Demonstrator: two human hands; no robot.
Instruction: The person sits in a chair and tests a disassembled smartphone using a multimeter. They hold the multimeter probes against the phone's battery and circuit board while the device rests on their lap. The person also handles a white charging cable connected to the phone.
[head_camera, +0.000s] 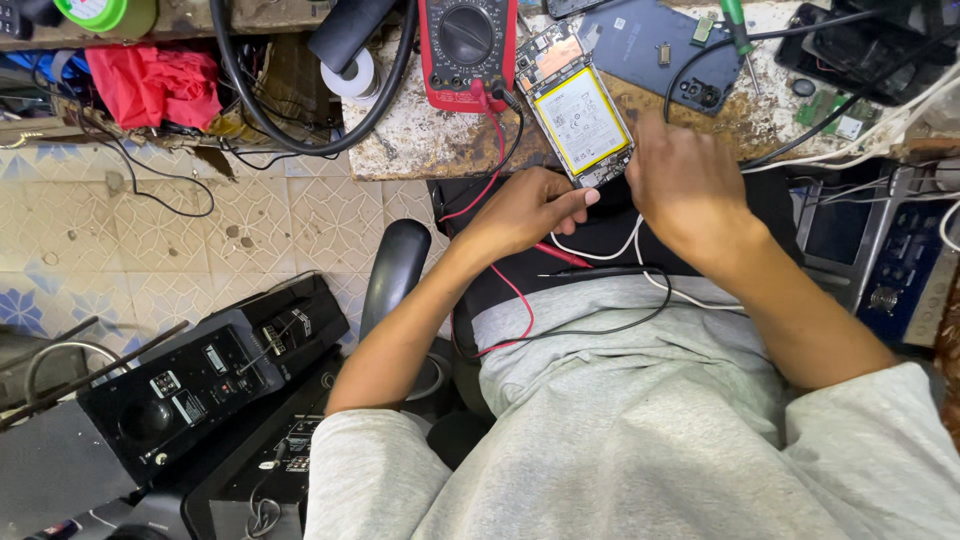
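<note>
Pinching opened phone (580, 122), left hand (530, 210); right hand (685, 185) alongside.

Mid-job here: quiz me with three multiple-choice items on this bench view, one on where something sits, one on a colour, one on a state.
1. Where does the multimeter lie relative to the opened phone?
A. Just left of it in the picture, on the bench
B. On the tiled floor
C. On the person's lap

2. What colour is the multimeter's casing?
A. Blue
B. Red
C. Green

3. What state is the phone in?
A. Sealed, screen lit
B. Back cover off, battery showing
C. Wrapped in cloth

Answers:
1 A: it lies on the worn bench top, beside the phone's left edge.
2 B: the shell around the dark dial is red.
3 B: the yellow-edged battery and circuit board lie exposed, and a separate dark back cover lies to the right; the left hand touches the phone's lower end, and the right hand is by its lower right corner.
</note>
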